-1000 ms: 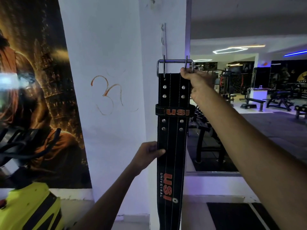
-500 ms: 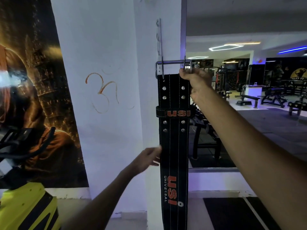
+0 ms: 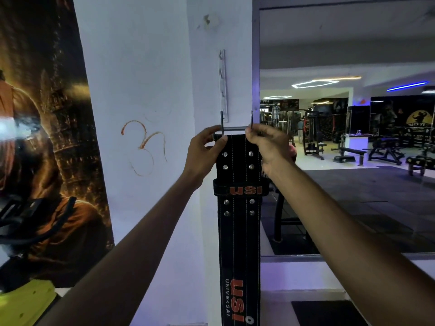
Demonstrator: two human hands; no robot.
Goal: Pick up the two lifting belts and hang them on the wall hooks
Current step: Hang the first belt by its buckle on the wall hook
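Both hands raised at the top end of one black lifting belt (image 3: 239, 231); belt hangs straight down against the corner of a white pillar (image 3: 150, 90), its lower end running out of the bottom of the view; orange "USI" lettering on the keeper loop (image 3: 241, 189) and again lower down, with "UNIVERSAL" in white beside it.

Left hand (image 3: 204, 150) pinches the belt's upper left corner, thumb on the front face, fingers wrapped behind at the buckle's left end; clamped on the belt. Right hand (image 3: 268, 144) closes on the upper right corner in the same way, fingertips at the buckle bar; also clamped on the belt.

Metal buckle (image 3: 236, 128) sits level between the two hands; its two prongs stand upright above the bar, left prong just in front of the lower end of the hook rail (image 3: 223, 85); rail is a narrow white vertical strip fixed to the pillar; whether the buckle has caught on a hook, cannot tell.

Only one belt in view. Orange scrawl (image 3: 143, 147) on the pillar to the left; dark poster (image 3: 42, 137) beyond it; gym floor with benches (image 3: 348, 152) and machines to the right, under blue and white ceiling lights.
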